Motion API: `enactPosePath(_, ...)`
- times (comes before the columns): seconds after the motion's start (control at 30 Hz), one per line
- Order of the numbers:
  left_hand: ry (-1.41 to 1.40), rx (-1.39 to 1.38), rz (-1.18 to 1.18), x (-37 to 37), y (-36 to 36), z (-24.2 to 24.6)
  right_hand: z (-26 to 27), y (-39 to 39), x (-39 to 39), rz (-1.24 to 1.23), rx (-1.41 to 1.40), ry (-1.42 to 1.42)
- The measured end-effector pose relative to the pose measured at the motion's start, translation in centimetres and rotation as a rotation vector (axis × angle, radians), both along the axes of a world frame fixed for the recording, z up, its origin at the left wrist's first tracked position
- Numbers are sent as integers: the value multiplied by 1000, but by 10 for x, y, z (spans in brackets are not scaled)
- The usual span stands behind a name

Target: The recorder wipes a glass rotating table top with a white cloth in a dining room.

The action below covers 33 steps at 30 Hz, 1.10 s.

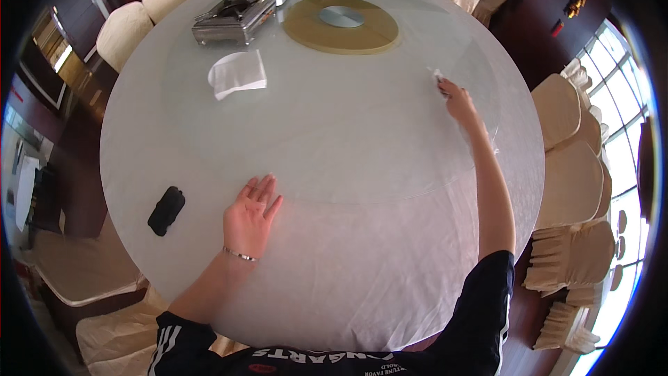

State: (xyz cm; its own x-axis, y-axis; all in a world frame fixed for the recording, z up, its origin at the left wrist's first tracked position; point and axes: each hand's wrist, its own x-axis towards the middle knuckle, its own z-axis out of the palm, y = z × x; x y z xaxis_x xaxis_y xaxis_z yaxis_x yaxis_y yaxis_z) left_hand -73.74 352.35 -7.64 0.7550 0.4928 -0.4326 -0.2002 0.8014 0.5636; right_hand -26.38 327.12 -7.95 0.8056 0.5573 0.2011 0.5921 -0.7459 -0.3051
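Note:
A large round table with a white cloth carries a round glass turntable (pixel 334 130). My right hand (pixel 458 100) reaches far out over the glass at the right, its fingers closed on a small crumpled white cloth or tissue (pixel 437 75). Palm up and fingers apart, my left hand (pixel 249 216) is empty near the glass's front left edge. A folded white cloth (pixel 239 74) lies flat on the glass at the upper left. To the left of my left hand, a black case or pouch (pixel 167 211) rests on the tablecloth.
Portable gas stoves (pixel 235 18) stand at the back left of the glass, beside a gold disc (pixel 297 26) with a silvery centre. Cloth-covered chairs (pixel 566 183) line the right side; others (pixel 125 31) stand at the left and behind.

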Motion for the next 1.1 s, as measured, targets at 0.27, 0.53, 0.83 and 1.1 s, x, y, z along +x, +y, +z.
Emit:
enactPosePath(0.27, 107, 63, 179, -7, 33, -6, 2, 118, -166, 534, 4, -65)
enactPosePath(0.53, 143, 127, 291, -4, 49, -10, 4, 112, -171, 431, 41, 40)
enactPosePath(0.83, 148, 174, 234, -4, 47, -13, 2, 107, -160, 431, 120, 85)
enactPosePath(1.1, 90, 138, 37, 1, 37, -14, 17, 103, -172, 559, 147, 159)
